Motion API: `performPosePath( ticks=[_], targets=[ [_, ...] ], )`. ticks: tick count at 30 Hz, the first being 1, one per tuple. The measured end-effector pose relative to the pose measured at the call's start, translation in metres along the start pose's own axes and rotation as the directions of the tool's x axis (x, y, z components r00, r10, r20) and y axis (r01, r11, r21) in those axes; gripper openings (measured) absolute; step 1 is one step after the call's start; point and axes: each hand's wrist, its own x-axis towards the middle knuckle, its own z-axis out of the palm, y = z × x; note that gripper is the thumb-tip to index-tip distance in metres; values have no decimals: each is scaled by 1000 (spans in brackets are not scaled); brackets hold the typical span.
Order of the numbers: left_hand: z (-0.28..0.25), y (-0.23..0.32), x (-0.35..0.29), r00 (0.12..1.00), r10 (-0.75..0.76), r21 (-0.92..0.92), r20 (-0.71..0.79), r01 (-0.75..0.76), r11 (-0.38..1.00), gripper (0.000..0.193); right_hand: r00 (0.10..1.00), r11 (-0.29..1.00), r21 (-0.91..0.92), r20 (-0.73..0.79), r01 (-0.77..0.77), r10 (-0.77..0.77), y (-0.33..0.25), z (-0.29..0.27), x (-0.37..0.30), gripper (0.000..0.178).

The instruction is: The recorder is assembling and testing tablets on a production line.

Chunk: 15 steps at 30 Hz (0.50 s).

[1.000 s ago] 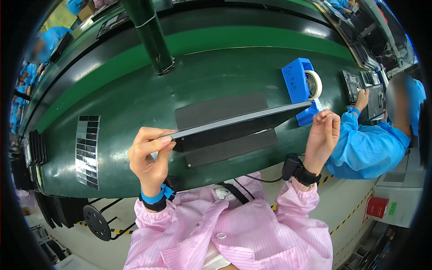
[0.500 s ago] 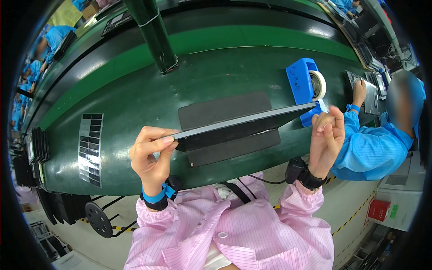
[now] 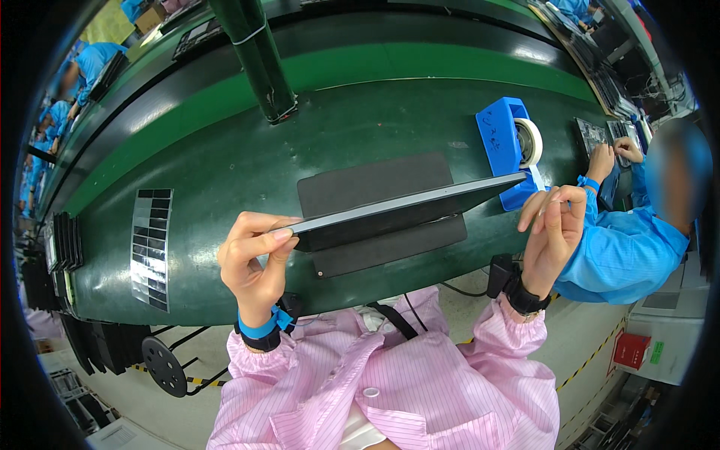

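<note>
My left hand (image 3: 253,259) pinches the left end of a thin, dark flat panel with a grey edge (image 3: 409,201) between thumb and fingers. The panel stands on edge, tilted, over a dark mat (image 3: 375,177) on the green table. Close to the panel's right end, apart from it, my right hand (image 3: 553,236) is raised with its fingers bent and thumb and fingertips together; whether something small is between them I cannot make out. Just beyond that hand is a blue tape dispenser (image 3: 496,139) with a white tape roll (image 3: 531,142), its loose end hanging down.
A sheet of dark rectangular stickers (image 3: 151,247) lies at the left of the green table (image 3: 225,172). A green post (image 3: 259,67) rises at the back. At the right, a co-worker in blue (image 3: 615,251) handles an open device. A round stool (image 3: 165,365) stands lower left.
My right hand has shifted slightly right, its fingers bending differently. My left hand and the panel have barely moved. The co-worker's second hand has come onto the device.
</note>
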Motion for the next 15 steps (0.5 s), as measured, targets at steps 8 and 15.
performPosePath(
  ticks=[8,15],
  targets=[
    [1,1,0,1000,3,-6,-9,-3,1000,27,998,989,-132,28,60,-57,2,-2,5,11],
    [1,1,0,1000,8,1,-6,-8,1000,28,1000,977,-212,-10,-1,-1,2,4,8,11]
  ],
)
